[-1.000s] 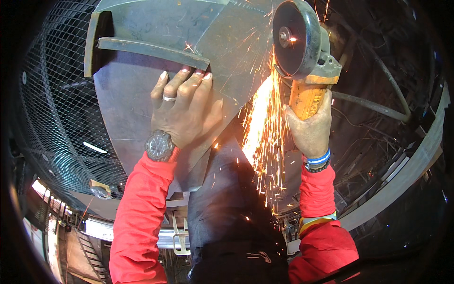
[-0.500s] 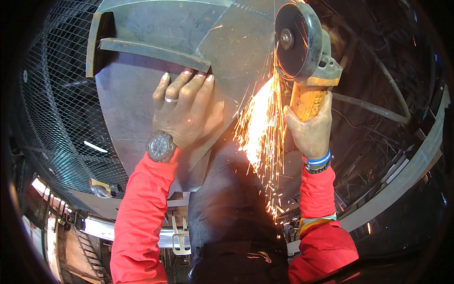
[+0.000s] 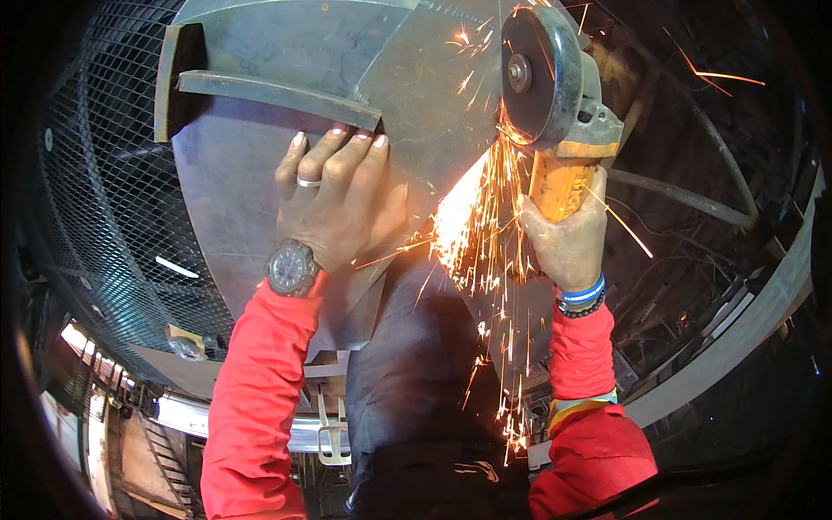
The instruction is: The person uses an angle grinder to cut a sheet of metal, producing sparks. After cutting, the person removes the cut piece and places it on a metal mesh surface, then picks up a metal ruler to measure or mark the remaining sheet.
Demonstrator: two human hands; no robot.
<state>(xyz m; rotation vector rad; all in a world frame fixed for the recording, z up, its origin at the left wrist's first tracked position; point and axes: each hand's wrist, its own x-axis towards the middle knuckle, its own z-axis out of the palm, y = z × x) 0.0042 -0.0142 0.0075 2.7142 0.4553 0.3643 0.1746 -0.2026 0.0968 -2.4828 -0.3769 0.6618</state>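
Note:
My right hand (image 3: 568,234) is wrapped round the yellow body of an angle grinder (image 3: 563,186). Its dark disc (image 3: 527,76) stands on edge at the right rim of a grey metal sheet (image 3: 433,113), and bright sparks (image 3: 468,217) pour down from it toward my dark trouser leg. My left hand (image 3: 334,195) lies flat on the sheet with fingers stretched out. Its fingertips touch the lower edge of a curved steel bar (image 3: 282,97), which joins an upright plate (image 3: 173,82) at the left. The contact under the disc is partly hidden by glare.
Black wire mesh (image 3: 95,173) curves along the left side. Metal pipes (image 3: 685,195) and dark clutter lie beyond the grinder on the right. A long curved pale metal strip (image 3: 737,334) runs down the right side. A pale chair-like frame (image 3: 332,433) stands below the sheet.
The grinder has shifted very slightly left and down along the sheet's edge. Sparks now also scatter upward and to the right. My left hand stays in place on the sheet.

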